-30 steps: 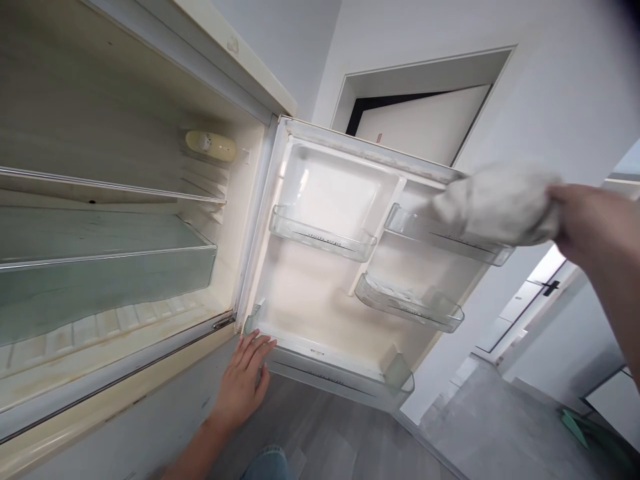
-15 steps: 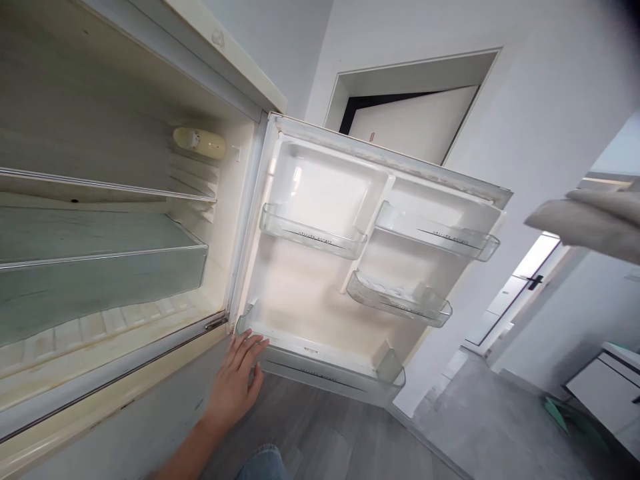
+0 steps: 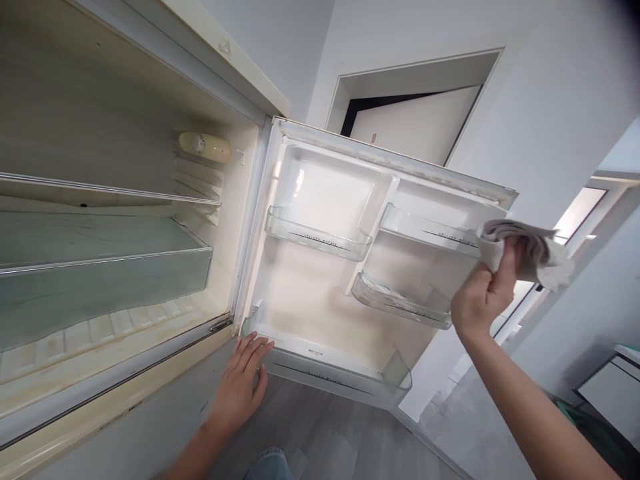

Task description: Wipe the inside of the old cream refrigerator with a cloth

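The right hand (image 3: 483, 300) has swung back into view, its grip pinching a folded grey cloth (image 3: 543, 250) bunched around the fingertips. The cloth is again beside the open fridge door (image 3: 305, 287), by its upper right corner; whether they touch is hard to tell. The left hand (image 3: 240, 383), fingers loosely spread, is at the bottom shelf's (image 3: 330, 381) hinge-side corner.

1. Cloth (image 3: 536, 248): soft, creased, matt fabric.
2. Door (image 3: 305, 283): smooth plastic, glossy in its upper panel.
3. Bins (image 3: 320, 241): clear, shiny plastic.
4. Drawer (image 3: 125, 287): smooth, translucent (plastic or glass, hard to tell).
5. Floor (image 3: 330, 437): matt, wood-look planks.
6. Wall (image 3: 550, 100): smooth, matt.
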Tool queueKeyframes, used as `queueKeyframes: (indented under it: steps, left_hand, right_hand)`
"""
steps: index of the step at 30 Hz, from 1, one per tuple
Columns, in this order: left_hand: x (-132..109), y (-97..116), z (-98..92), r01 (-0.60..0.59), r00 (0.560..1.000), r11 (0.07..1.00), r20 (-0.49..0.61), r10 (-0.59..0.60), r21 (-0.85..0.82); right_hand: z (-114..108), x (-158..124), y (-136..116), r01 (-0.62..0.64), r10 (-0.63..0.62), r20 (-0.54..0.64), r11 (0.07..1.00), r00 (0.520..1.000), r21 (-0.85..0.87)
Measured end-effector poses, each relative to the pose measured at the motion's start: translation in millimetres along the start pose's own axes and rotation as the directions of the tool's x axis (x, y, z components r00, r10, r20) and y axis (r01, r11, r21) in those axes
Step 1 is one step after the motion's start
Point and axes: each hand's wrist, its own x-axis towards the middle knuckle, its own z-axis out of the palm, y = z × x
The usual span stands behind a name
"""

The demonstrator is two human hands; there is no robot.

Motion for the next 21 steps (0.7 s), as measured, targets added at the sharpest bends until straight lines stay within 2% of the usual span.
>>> queueKeyframes:
  steps: [3,5,7,9,12,13,14,16,18,21]
  left_hand:
    - [0.4,0.9,1.2,0.004,1.000,1.000,0.002,-0.004,-0.013]
    - [0.6,1.4,1.8,0.004,1.000,1.000,-0.003,-0.005,-0.019]
    - [0.6,1.6,1.6,0.005,1.000,1.000,-0.007,-0.005,-0.023]
    - [0.6,1.4,0.5,0.006,1.000,1.000,-0.007,-0.006,-0.026]
    - [0.6,0.7,-2.0,0.007,1.000,1.000,0.010,-0.007,-0.019]
    - [0.6,0.3,-2.6,0.004,1.000,1.000,0.017,-0.004,-0.015]
    - [0.4,-0.2,-3.0,0.001,1.000,1.000,0.025,-0.001,-0.011]
    - [-0.1,-1.2,-3.0,-0.003,0.999,1.000,0.042,0.003,-0.006]
    - [-0.6,-1.9,-2.1,-0.006,0.999,1.000,0.050,0.006,-0.006]
    - [-0.2,-1.5,-0.9,-0.003,0.999,1.000,0.043,0.003,-0.009]
  right_hand:
    - [0.1,-1.5,6.0,0.254,-0.253,0.023,0.959,0.967,-0.124]
    - [0.6,-2.6,7.7,0.355,-0.329,0.141,0.903,0.934,-0.241]
    - [3.7,-3.2,3.6,0.472,-0.387,0.306,0.834,0.870,-0.285]
    - [10.0,-1.8,-6.6,0.587,-0.434,0.467,0.768,0.770,-0.256]
    - [21.2,4.6,-27.4,0.727,-0.489,0.662,0.675,0.568,-0.126]
    - [24.0,7.5,-33.4,0.748,-0.494,0.701,0.659,0.514,-0.084]
    - [25.6,10.3,-37.9,0.751,-0.489,0.724,0.657,0.486,-0.060]
    - [25.0,15.6,-40.1,0.733,-0.461,0.741,0.678,0.488,-0.061]
    - [19.5,20.3,-31.5,0.718,-0.434,0.749,0.691,0.501,-0.080]
    - [4.9,28.4,-3.6,0.740,-0.413,0.787,0.668,0.458,-0.081]
